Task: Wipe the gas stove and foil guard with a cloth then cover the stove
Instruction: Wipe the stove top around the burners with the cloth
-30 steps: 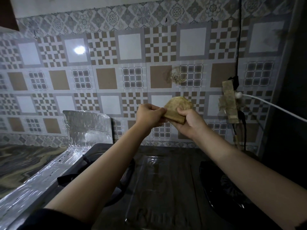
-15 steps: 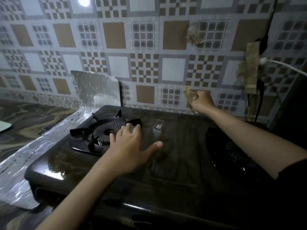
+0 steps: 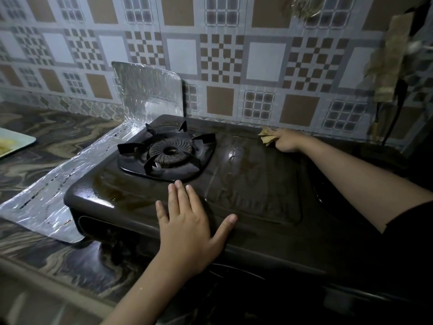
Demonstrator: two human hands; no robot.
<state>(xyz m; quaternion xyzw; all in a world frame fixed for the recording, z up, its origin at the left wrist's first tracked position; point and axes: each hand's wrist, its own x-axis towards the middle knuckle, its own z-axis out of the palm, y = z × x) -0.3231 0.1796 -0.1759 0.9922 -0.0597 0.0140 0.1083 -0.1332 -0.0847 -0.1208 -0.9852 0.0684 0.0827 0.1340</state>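
While the left hand (image 3: 189,227) is laid flat with fingers spread and nothing held on the front of the gas stove (image 3: 253,184), the right hand (image 3: 287,143) is closed in a fist around a crumpled tan cloth (image 3: 266,137), pressed to the stove's rear edge with the arm stretched forward. Embossed lettering is seen on the centre panel, but it cannot be read. The burner (image 3: 169,151) is placed left of centre, and the foil guard (image 3: 147,90) is stood upright beside it, against the tiled wall (image 3: 222,55).

Head camera looks forward and down, close over the gas stove (image 3: 234,184) toward the tiled wall (image 3: 210,55).
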